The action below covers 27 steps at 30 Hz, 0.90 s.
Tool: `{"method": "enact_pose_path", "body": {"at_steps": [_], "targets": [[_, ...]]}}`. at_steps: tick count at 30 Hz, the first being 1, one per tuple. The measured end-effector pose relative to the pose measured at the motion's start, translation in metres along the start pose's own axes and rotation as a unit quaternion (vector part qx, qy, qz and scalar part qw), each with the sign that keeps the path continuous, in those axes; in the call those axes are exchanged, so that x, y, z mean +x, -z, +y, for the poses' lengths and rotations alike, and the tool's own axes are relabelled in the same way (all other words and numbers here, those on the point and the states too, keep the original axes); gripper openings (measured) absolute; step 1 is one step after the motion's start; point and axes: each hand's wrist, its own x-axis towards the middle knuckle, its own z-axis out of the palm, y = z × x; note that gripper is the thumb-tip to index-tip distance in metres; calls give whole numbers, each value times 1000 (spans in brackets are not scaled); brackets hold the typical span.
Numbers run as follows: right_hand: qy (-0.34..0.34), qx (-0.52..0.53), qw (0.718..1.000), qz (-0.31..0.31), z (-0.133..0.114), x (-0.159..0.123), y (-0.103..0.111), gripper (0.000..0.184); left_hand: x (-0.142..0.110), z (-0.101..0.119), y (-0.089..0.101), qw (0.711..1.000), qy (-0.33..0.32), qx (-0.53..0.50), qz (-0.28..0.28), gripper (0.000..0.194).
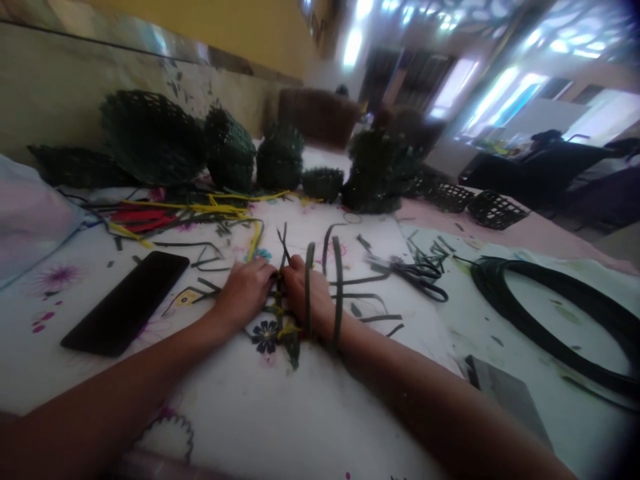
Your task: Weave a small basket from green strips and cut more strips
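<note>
My left hand (246,288) and my right hand (306,295) meet over the patterned tablecloth. Both have their fingers closed in a pinch on a small weave of dark green and yellow strips (280,313). Loose ends of the weave stick out to both sides and upward. Two long green strips (337,287) curve up in front of my right wrist. The fingertips and the strip crossing between them are partly hidden and blurred.
Left lies a black phone (127,303); behind it are red and yellow strips (145,217). Dark woven baskets (153,137) line the back. At right are scissors (413,270), cut strips (435,250), a coil of dark strip (505,307) and a grey flat block (507,393).
</note>
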Motion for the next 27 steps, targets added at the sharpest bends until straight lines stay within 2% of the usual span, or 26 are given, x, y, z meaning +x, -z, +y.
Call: {"method": "enact_pose_path", "body": {"at_steps": [6,12,16,20,27], "targets": [[12,10,1000,12,6,4,-9,21,-1,1,0,1000,16,-11,3,22],[-15,54,998,30,10,8,-18,21,0,-4,-1,998,31,-61,4,16],[-45,111,992,44,12,11,-15,22,1,-6,-1,996,53,-76,-5,16],[-98,190,975,54,15,22,-9,26,1,-4,-1,992,90,-84,-14,20],[-181,335,923,48,9,28,-9,22,5,-3,1,981,158,-105,-34,26]]}}
